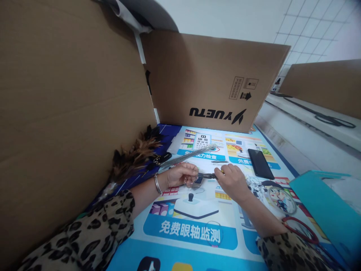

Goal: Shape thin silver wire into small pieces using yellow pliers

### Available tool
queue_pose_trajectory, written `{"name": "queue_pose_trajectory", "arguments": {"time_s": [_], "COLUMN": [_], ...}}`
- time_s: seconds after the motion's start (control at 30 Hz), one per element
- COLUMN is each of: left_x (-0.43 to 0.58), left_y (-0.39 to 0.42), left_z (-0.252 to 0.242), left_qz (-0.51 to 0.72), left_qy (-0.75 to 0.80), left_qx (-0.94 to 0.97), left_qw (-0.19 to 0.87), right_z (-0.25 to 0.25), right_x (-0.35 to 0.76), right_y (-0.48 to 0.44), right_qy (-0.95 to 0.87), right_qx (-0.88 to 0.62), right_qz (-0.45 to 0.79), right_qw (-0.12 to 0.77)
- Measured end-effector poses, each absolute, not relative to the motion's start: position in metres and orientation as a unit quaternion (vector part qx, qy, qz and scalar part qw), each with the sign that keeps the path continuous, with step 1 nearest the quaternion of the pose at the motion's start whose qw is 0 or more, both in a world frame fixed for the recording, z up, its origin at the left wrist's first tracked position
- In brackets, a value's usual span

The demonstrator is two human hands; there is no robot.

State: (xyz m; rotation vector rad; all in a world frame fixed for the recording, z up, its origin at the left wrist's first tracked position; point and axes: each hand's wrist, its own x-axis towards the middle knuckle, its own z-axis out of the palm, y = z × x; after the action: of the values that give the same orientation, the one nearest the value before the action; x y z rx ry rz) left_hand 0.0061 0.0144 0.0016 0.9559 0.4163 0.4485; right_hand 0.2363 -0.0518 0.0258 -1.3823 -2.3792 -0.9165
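My right hand (231,181) is closed around the handles of small pliers (207,175), whose dark jaws point left. My left hand (182,174), with a silvery bangle (158,184) at its wrist, is pinched at the tip of the jaws. What its fingers hold is too small to make out. Behind the hands lies a bundle of thin silvery wires (191,153), slanting up to the right. A few short dark pieces (219,162) lie just beyond the pliers. A small dark block (198,181) is partly hidden below the jaws.
Brown feathers (135,156) lie along the left cardboard wall (70,94). Another cardboard panel (214,71) stands at the back. To the right are a black phone (261,163), a round clear dish (282,199), red-handled scissors (301,229) and a teal box (324,210).
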Motion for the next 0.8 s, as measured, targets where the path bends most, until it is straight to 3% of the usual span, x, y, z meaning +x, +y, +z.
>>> {"name": "queue_pose_trajectory", "arguments": {"time_s": [0.3, 0.8], "left_x": [0.006, 0.015], "left_y": [0.016, 0.019], "left_z": [0.001, -0.008], "left_qz": [0.247, 0.405], "left_qy": [0.204, 0.256], "left_qx": [0.455, 0.477], "left_qw": [0.831, 0.737], "right_z": [0.023, 0.002], "right_x": [0.241, 0.243], "right_y": [-0.052, -0.044], "right_qy": [-0.816, -0.731], "right_qx": [-0.496, -0.645], "right_qz": [-0.271, -0.144], "right_qw": [0.118, 0.17]}}
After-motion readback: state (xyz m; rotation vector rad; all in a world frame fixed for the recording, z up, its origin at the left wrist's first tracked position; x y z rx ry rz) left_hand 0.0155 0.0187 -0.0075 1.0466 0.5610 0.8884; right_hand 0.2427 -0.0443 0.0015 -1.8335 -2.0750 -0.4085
